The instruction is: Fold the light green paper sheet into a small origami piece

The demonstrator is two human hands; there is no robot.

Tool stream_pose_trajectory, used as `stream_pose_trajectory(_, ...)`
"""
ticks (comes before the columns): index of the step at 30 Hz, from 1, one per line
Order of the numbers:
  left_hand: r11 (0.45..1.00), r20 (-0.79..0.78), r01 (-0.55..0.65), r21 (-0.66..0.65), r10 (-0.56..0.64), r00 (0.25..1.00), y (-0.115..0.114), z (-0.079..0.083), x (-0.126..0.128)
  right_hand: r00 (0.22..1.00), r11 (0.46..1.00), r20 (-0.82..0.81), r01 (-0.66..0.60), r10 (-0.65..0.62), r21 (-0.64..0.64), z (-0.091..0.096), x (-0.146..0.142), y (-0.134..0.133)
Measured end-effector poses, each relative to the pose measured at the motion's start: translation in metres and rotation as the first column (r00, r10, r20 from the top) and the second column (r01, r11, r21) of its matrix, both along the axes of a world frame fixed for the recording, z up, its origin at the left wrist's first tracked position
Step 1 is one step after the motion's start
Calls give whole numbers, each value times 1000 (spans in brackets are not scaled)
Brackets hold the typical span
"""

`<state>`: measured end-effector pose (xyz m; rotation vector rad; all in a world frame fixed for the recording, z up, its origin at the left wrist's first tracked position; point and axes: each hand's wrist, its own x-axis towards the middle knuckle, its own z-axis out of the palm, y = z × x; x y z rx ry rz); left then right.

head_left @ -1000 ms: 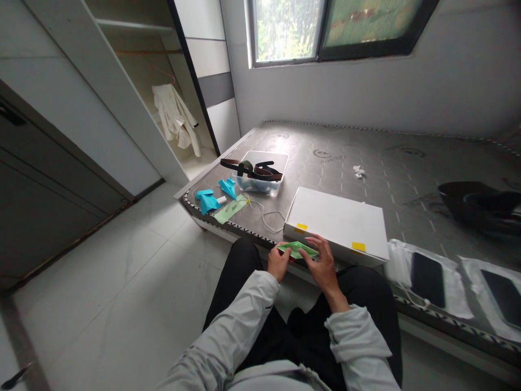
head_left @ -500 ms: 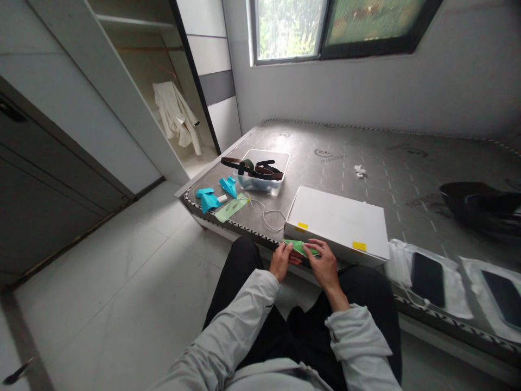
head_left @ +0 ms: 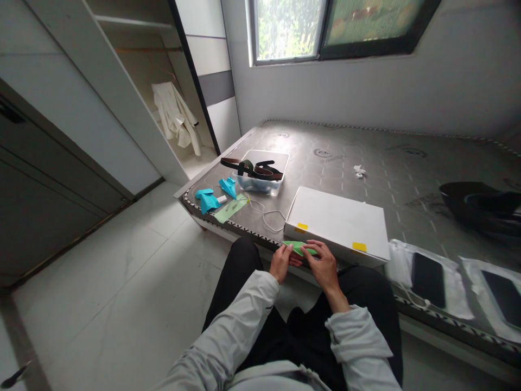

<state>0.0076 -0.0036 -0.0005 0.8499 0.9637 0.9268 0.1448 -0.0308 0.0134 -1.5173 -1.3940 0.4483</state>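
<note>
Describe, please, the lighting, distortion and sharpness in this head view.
Head view: soft daylight from the window, no harsh glare on the mattress; wide-angle lens skews the wardrobe edges; left hand, right hand and green paper are in focus.

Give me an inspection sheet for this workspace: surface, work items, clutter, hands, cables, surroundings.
Surface: bare grey mattress, used as a table.
Work items: folded green paper at the near edge of a flat white box.
Clutter: blue paper pieces, a green sheet, a clear tub with dark straps across it, bagged phones, a white scrap.
Hands: left hand and right hand both pinch the folded green paper.
Cables: white cable lies loose beside the white box.
Surroundings: open wardrobe with a hanging white garment, window, tiled floor.
</note>
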Motion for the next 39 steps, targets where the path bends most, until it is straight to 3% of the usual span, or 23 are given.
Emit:
stream_pose_trajectory(31,1000,-30,6,-3,-6,1000,0,0,-1,999,1000,30,27,-28,14,3,0,0)
stream_pose_trajectory(39,1000,-51,14,14,-14,999,2,-6,1,999,999,35,26,-26,21,-2,1,1)
